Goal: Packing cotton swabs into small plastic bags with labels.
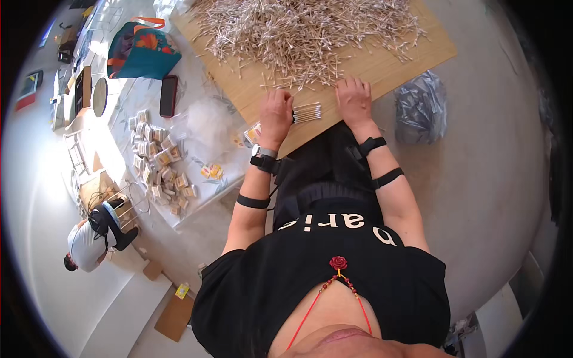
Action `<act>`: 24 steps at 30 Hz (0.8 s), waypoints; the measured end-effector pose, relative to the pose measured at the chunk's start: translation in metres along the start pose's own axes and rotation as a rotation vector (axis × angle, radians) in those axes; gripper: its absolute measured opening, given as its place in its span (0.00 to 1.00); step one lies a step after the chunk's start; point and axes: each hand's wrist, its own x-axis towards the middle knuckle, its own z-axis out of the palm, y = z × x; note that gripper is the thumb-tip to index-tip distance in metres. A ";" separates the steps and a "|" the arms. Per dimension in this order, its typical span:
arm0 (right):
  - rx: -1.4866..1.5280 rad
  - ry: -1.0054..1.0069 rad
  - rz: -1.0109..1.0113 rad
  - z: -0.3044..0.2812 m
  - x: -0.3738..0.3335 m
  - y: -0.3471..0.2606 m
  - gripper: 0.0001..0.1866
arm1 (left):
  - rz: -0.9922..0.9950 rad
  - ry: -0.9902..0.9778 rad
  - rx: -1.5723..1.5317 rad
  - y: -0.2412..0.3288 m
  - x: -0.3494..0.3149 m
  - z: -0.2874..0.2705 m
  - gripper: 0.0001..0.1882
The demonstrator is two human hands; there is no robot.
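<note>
At the near edge of a wooden board (239,83), my left hand (276,113) is closed with its fingers curled down; what lies under them is hidden. A neat row of cotton swabs (307,112) lies close against its right side. Left of that wrist, a small packet with yellow and red print (253,132) shows partly. My right hand (354,101) rests on the board to the right of the row, fingers slightly bent and apart, nothing seen in them. Its fingertips are by the edge of a large loose pile of cotton swabs (304,33).
On the left table (233,179) lie many small packs (156,156), a clear plastic bag (208,126), a phone (169,96) and a teal patterned bag (149,53). A grey plastic-wrapped bundle (421,107) stands right of the board. Another person (89,241) is far left.
</note>
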 end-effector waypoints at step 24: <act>0.364 -0.099 0.049 -0.020 -0.012 -0.002 0.04 | 0.164 -0.071 0.018 0.009 -0.006 0.012 0.04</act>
